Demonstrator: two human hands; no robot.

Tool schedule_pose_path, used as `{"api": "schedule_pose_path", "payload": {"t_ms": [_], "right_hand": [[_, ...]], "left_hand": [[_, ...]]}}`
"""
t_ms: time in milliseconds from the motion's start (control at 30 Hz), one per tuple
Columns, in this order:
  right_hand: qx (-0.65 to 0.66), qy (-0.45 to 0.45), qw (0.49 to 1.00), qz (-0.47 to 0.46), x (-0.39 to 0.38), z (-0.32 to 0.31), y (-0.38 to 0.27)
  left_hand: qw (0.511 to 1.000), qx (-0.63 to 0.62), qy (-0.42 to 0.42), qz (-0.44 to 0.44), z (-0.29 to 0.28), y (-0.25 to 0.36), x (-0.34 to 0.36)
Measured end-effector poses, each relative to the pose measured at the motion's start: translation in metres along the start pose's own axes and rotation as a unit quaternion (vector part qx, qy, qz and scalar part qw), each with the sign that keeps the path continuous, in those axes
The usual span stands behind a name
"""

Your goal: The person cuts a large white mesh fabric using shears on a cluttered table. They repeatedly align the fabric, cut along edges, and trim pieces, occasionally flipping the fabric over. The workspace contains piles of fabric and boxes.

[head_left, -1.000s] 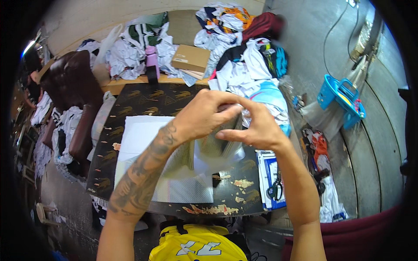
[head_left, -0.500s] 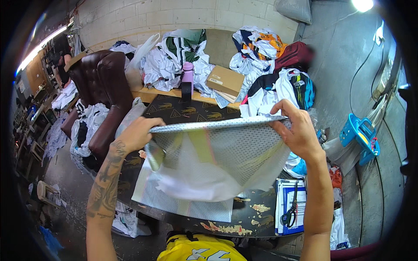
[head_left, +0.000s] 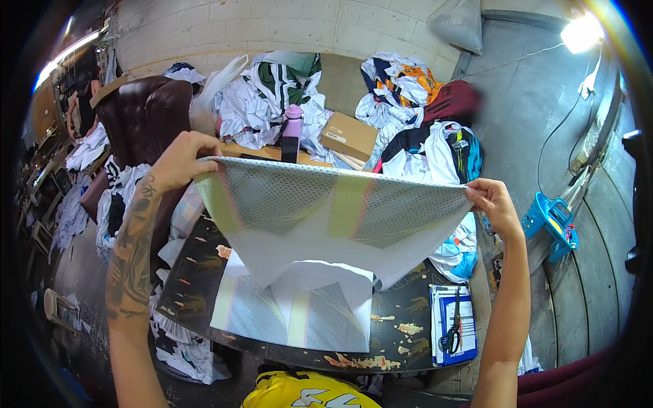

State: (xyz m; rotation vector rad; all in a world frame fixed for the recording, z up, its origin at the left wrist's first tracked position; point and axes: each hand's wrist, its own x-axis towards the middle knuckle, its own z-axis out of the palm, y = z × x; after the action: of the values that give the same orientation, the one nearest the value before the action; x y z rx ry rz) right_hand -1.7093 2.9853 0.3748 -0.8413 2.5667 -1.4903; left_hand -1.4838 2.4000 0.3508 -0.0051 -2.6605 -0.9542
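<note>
A thin, white, see-through fabric panel (head_left: 286, 204) with yellowish bands and a dotted pattern hangs stretched between my hands above the table. My left hand (head_left: 190, 160) pinches its upper left corner; my right hand (head_left: 493, 204) pinches the upper right corner. Below it, a similar patterned fabric piece (head_left: 258, 319) lies flat on the dark table (head_left: 183, 289), partly covered by the hanging panel. Black scissors (head_left: 451, 333) rest on papers and a blue-edged pad (head_left: 439, 306) at the table's right side.
Behind the table are a pink bottle (head_left: 292, 124), a cardboard box (head_left: 349, 136) and heaps of clothes (head_left: 272, 95). A brown leather chair (head_left: 146, 115) loaded with cloth stands left. A blue basket (head_left: 544, 221) hangs at right. Far left, another person (head_left: 85, 105) is visible.
My hands have moved apart, pulling the panel's upper edge wide. The left hand rose and went left; the right went right and slightly down. More of the lower fabric piece shows.
</note>
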Motion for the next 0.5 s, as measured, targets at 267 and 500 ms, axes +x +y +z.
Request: {"api": "schedule_pose_path", "payload": {"t_ms": [267,500], "right_hand": [[0.032,0.008,0.998,-0.047,-0.015,-0.015,-0.024],[-0.062,0.017,0.998,-0.026,0.04,0.037,0.05]], "left_hand": [[0.994,0.099,-0.025,0.04,-0.064,0.017,0.022],[0.988,0.151,-0.021,-0.007,0.001,-0.054,0.058]]}}
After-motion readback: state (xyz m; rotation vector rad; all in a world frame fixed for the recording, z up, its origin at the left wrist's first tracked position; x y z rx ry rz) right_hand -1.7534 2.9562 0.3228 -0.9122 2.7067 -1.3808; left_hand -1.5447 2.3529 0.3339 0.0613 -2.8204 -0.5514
